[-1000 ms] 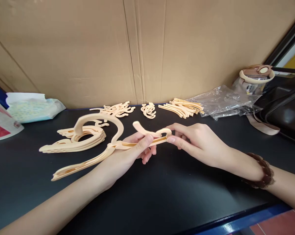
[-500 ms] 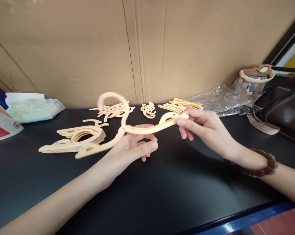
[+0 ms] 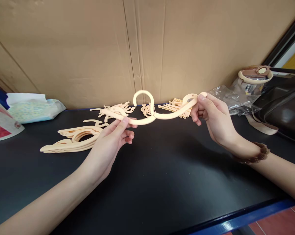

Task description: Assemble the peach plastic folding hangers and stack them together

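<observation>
A cream plastic clothes hanger (image 3: pixel 170 115) is held up above the black table, its curved hook upright and its two arms spread to the sides. My left hand (image 3: pixel 115 133) pinches the left arm of the hanger between thumb and fingers. At the other end, my right hand (image 3: pixel 211 112) grips the tip of the right arm, thumb on top. To the left, beside my left wrist, lies a stack of folded cream hangers (image 3: pixel 71 140). Behind the held hanger are a pile of loose curved pieces (image 3: pixel 118 109), a smaller pile of hooks (image 3: pixel 146 110) and a bundle of straight pieces (image 3: pixel 174 106).
A tissue packet (image 3: pixel 36 107) and a white and red container (image 3: pixel 2 120) stand at the left. At the right are clear plastic wrapping (image 3: pixel 242 101), a strapped bottle (image 3: pixel 255 80) and a black bag (image 3: pixel 286 104). A cardboard sheet (image 3: pixel 88 49) rises behind the table (image 3: pixel 147 182).
The hanger has been raised and shifted right, its hook now upright and its arms spread wider. My left hand has moved from beneath its middle to pinch the left arm; my right hand moved up and right.
</observation>
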A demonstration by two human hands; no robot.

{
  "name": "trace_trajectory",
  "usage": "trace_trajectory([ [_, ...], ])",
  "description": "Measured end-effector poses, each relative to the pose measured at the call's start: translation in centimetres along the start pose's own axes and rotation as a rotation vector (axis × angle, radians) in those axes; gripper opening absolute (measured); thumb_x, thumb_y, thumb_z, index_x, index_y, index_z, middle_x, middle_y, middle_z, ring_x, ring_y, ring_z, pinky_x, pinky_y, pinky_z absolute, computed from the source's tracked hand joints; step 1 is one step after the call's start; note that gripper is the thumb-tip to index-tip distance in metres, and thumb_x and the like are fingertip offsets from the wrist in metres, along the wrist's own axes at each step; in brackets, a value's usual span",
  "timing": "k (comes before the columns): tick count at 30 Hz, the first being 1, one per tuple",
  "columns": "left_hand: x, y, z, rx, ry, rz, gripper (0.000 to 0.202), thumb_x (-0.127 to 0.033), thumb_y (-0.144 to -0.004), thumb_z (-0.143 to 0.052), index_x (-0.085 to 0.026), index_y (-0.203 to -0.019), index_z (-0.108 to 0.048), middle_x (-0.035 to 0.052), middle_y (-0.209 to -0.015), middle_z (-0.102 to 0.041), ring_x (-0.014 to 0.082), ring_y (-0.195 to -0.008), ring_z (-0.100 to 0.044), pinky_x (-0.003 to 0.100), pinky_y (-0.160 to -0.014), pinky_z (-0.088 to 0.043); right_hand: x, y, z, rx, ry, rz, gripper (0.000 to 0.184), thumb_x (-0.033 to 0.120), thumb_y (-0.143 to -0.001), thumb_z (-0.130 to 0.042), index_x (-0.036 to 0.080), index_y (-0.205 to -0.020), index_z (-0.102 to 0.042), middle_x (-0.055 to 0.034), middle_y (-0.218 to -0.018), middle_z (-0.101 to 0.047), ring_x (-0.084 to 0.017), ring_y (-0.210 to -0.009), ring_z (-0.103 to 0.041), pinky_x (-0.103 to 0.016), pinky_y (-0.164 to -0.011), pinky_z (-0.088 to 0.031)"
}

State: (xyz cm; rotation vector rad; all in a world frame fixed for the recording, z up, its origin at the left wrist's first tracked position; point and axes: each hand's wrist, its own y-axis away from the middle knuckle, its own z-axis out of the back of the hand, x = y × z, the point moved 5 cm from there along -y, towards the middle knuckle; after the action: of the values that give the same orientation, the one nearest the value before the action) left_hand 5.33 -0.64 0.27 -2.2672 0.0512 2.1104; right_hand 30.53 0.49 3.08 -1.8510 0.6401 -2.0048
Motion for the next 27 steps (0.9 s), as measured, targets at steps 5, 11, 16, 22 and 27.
trace_trajectory([
  [5,0.5,0.6,-1.1,0.123,-0.143,0.005,0.025,-0.044,-0.091,-0.059,-0.019,-0.087,-0.064,-0.0033,-0.067,-0.054,0.011,-0.064,-0.047,0.024,-0.065,-0.041,-0.1,0.2,-0.5,0.044,0.008,-0.04,0.034,0.043,-0.098,-0.051,0.02,-0.074,-0.055,0.0019,-0.062,-0.054,-0.009,-0.052,-0.049,-0.022,-0.047,-0.04],
  [11,1.2,0.9,-2.4,0.284,-0.232,0.024,0.021,-0.039,-0.085,-0.067,-0.019,-0.09,-0.06,-0.0045,-0.064,-0.058,0.0108,-0.057,-0.051,0.024,-0.06,-0.043,0.7,2.0,-3.1,0.426,0.387,0.092,0.031,0.041,-0.099,-0.048,0.02,-0.077,-0.054,0.0033,-0.067,-0.05,-0.01,-0.058,-0.047,-0.022,-0.055,-0.04],
  [16,1.6,1.2,-3.0,0.377,-0.186,0.066,0.025,-0.036,-0.08,-0.073,-0.019,-0.093,-0.06,-0.0028,-0.074,-0.065,0.0102,-0.061,-0.055,0.023,-0.058,-0.045,1.2,2.9,-3.8,0.573,0.604,0.194,0.036,0.039,-0.103,-0.039,0.019,-0.08,-0.057,0.001,-0.072,-0.057,-0.011,-0.063,-0.049,-0.023,-0.06,-0.039],
  [22,1.0,1.5,-3.2,0.383,-0.17,0.073,0.02,-0.033,-0.081,-0.073,-0.016,-0.079,-0.064,-0.0004,-0.073,-0.068,0.0074,-0.053,-0.052,0.022,-0.055,-0.045,0.9,3.6,-4.3,0.679,0.626,0.159,0.034,0.041,-0.102,-0.042,0.018,-0.086,-0.06,0.0042,-0.065,-0.052,-0.009,-0.053,-0.043,-0.023,-0.053,-0.034],
  [27,0.7,0.8,-1.6,0.169,-0.079,0.047,0.019,-0.034,-0.08,-0.075,-0.018,-0.081,-0.065,-0.003,-0.077,-0.067,0.0071,-0.06,-0.055,0.019,-0.062,-0.05,0.2,4.0,-4.8,0.747,0.497,0.003,0.037,0.041,-0.091,-0.063,0.019,-0.12,-0.055,0.0033,-0.079,-0.065,-0.011,-0.062,-0.055,-0.023,-0.059,-0.043],
])
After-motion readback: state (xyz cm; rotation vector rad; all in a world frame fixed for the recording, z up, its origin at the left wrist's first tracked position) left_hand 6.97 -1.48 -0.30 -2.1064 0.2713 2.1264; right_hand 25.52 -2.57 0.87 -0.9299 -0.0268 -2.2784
